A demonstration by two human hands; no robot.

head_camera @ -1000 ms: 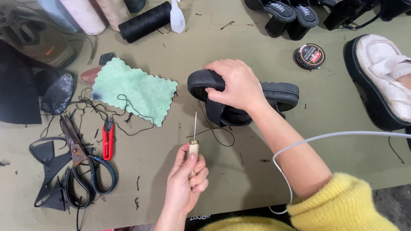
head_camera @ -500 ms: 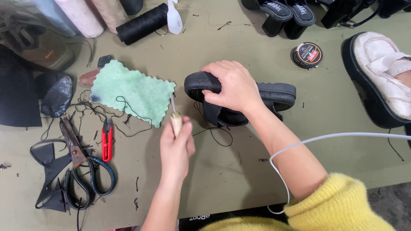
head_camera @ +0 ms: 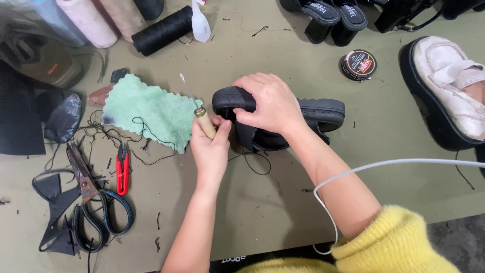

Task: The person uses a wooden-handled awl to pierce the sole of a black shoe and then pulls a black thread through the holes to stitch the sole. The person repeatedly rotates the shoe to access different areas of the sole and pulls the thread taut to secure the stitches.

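My right hand [head_camera: 270, 103] clamps the black chunky-soled sandal [head_camera: 283, 119] on its side on the olive worktop [head_camera: 252, 212], steadying it, while my left hand [head_camera: 209, 149], just left of the sandal, grips a wooden-handled awl [head_camera: 201, 117], needle tilted away over the green cloth [head_camera: 146, 111].

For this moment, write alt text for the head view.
A person's right hand grips a black platform sandal on an olive table, while the left hand holds a wooden-handled awl beside it. A green cloth, red snips and scissors lie left.
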